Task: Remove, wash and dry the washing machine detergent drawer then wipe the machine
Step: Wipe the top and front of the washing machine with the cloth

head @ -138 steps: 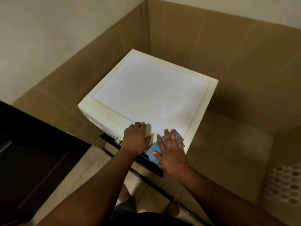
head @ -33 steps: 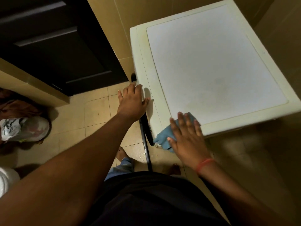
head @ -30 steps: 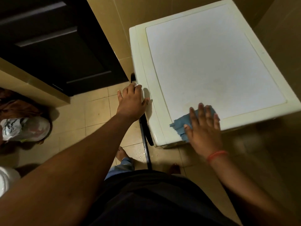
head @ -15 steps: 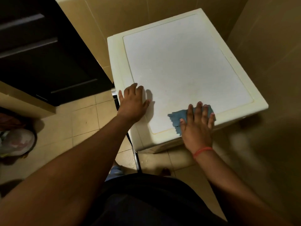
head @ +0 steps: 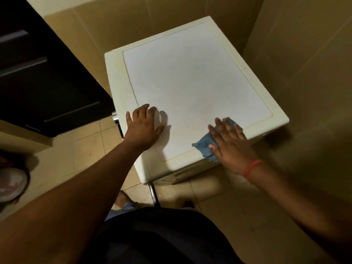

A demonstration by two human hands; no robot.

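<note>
Pressing blue cloth point(head: 204, 145) flat, right hand point(head: 231, 143) fingers straight, left hand point(head: 143, 127) spread on machine top point(head: 190, 82)

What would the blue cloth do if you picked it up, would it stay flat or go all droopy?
Probably droopy: the blue cloth already lies crumpled, with ragged folds poking out beside the right hand. It looks thin, so likely light. Pushed flat on the smooth washing machine top, it should slide easily.
</note>
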